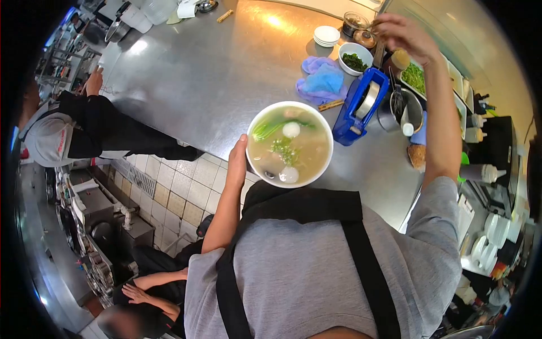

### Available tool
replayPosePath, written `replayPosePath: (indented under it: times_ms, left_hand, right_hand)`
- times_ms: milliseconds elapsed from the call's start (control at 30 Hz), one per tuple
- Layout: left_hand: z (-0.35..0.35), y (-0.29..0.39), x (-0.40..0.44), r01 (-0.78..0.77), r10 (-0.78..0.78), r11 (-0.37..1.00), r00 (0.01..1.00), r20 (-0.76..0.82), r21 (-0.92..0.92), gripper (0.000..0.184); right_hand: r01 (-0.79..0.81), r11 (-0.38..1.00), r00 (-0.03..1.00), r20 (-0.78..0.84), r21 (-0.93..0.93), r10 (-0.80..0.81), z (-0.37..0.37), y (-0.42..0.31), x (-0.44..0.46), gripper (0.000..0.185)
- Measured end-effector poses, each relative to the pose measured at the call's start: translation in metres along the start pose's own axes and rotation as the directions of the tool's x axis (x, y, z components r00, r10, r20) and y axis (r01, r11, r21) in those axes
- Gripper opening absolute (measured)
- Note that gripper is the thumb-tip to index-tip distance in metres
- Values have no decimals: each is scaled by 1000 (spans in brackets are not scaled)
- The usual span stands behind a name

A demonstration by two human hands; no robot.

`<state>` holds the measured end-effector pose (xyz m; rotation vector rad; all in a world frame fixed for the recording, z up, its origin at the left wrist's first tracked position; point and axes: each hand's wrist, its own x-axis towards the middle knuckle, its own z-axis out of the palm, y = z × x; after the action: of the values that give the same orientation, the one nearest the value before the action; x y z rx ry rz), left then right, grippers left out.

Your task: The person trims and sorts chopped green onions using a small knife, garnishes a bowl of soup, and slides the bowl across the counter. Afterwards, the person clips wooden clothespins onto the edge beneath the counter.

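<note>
My left hand (237, 165) holds the left side of a white bowl (329, 161) of cloudy soup. White balls, leafy greens and chopped green bits float in the broth. At the upper right, my right hand (405, 35) is raised beside a small glass jar (354, 24) of dark contents and a round brown-topped jar (365, 38). Its fingers are bent near the jars, and whether they pinch anything is too small to tell. Just below sit a white bowl of dark greens (354, 61) and a blue tape dispenser (361, 107).
Stacked white dishes (326, 36), a blue and purple cloth (322, 80), a metal pot with utensils (415, 116) and squeeze bottles (480, 173) stand on the steel counter (203, 73). One person (68, 127) stands at left; another (149, 288) is at lower left.
</note>
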<state>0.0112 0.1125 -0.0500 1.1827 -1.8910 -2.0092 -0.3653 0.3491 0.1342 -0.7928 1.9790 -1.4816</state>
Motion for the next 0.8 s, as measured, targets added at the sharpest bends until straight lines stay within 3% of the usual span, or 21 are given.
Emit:
replayPosePath:
  times_ms: [67, 100, 167, 200, 233, 267, 333, 433, 533, 633, 700, 733, 767, 800]
  left_hand:
    - [-6, -9, 8, -5, 4, 1000, 999, 48, 17, 57]
    - [-7, -9, 9, -19, 18, 1000, 997, 79, 6, 58]
    - [-11, -5, 11, -27, 24, 999, 988, 154, 19, 57]
    - [-14, -3, 12, -30, 25, 999, 981, 190, 24, 57]
    - [-17, -3, 14, -78, 65, 996, 972, 226, 50, 54]
    - [-18, 1, 12, -96, 88, 995, 964, 251, 21, 54]
    - [-19, 12, 7, -128, 134, 991, 946, 296, -41, 53]
    - [-28, 6, 23, -115, 121, 993, 894, 431, -40, 57]
    - [-33, -3, 39, -75, 104, 994, 847, 521, -77, 58]
    - [-37, -11, 51, -80, 104, 995, 798, 593, -66, 60]
    - [-37, -13, 61, -104, 126, 992, 775, 619, -73, 60]
    - [-36, -14, 63, -113, 142, 990, 763, 630, -85, 60]
    - [-37, -8, 62, -84, 66, 997, 775, 628, -2, 57]
    - [-39, -1, 58, -98, 107, 994, 754, 648, -50, 53]
  right_hand:
    - [53, 986, 993, 116, -156, -35, 66, -19, -33, 20]
    - [40, 989, 989, 148, -141, -19, 99, -24, -51, 18]
    - [-38, 965, 969, 225, -260, 99, 156, -16, -74, 20]
    - [154, 875, 966, 255, -458, -37, 179, -1, -82, 19]
    - [224, 824, 958, 274, -521, -88, 202, 5, -92, 17]
    - [237, 715, 963, 258, -657, -82, 220, 10, -100, 15]
    - [217, 656, 976, 177, -723, -127, 244, 9, -116, 14]
    - [60, 490, 991, -6, -870, -133, 257, 7, -129, 13]
    - [47, 661, 947, -177, -749, -268, 272, 21, -143, 11]
    - [194, 727, 838, -273, -659, -472, 281, 30, -167, 16]
    - [-37, 824, 779, -533, -565, -331, 277, 43, -194, 15]
    - [-96, 859, 675, -667, -503, -316, 278, 63, -205, 13]
    - [-72, 956, 584, -789, -286, -192, 281, 84, -214, 13]
    - [-77, 997, 613, -789, -4, 44, 280, 111, -224, 18]
